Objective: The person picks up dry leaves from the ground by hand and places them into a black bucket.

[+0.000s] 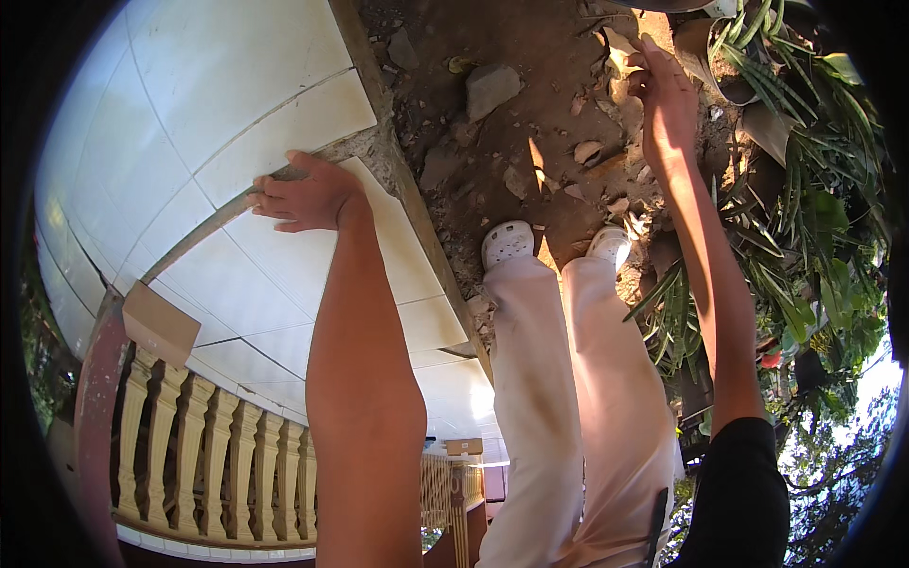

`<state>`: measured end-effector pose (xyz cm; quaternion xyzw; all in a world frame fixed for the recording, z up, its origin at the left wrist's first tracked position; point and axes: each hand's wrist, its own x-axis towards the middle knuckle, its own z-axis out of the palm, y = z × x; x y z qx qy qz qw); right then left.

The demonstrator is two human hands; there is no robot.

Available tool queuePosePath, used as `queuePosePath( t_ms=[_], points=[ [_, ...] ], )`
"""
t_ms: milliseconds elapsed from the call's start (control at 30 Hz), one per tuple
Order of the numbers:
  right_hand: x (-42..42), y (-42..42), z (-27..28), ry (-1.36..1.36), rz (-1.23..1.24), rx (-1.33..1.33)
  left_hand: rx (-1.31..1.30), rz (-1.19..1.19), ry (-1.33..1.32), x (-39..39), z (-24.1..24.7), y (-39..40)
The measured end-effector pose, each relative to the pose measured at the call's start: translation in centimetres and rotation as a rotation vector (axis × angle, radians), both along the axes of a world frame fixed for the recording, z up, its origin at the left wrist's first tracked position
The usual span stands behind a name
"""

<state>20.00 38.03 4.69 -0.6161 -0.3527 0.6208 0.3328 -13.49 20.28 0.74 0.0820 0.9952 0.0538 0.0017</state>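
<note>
My left hand (309,193), its fingers spread, is at the white tiled floor (277,270), over a grey cement strip (192,238) between the tiles. It holds nothing that I can see. Out over the bare soil (561,42) my right hand (667,89) has its fingers partly bent. A dry, sunlit leaf (619,53) shows right at those fingertips; whether they pinch it or it lies behind them, I cannot tell.
Stones (492,91) and dry leaves litter the soil by my white clogs (508,241). Potted spiky plants (767,78) crowd the right side. A raised cement edge (419,213) borders the tiles. At left stand a cardboard box (162,323) and a cream balustrade (213,454).
</note>
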Motion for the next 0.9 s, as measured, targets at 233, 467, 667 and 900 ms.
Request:
queuePosePath(
  t_ms=[233, 467, 667, 900],
  points=[
    [13.5, 3.3, -12.8, -1.065, 0.604, -0.105, -0.005, -0.046, 0.036, 0.0, -1.2, 0.3],
    [4.4, 0.3, -4.0, -0.35, 0.585, -0.327, -0.025, -0.007, 0.062, 0.0, -0.7, 0.1],
    [-1.7, 2.1, 7.7, 0.391, 0.37, -0.068, -0.025, -0.03, 0.048, 0.4, -1.1, 0.0],
    [3.1, 0.4, -1.9, -0.544, 0.587, -0.063, -0.02, -0.021, 0.074, -0.3, -0.8, -0.4]
  ],
)
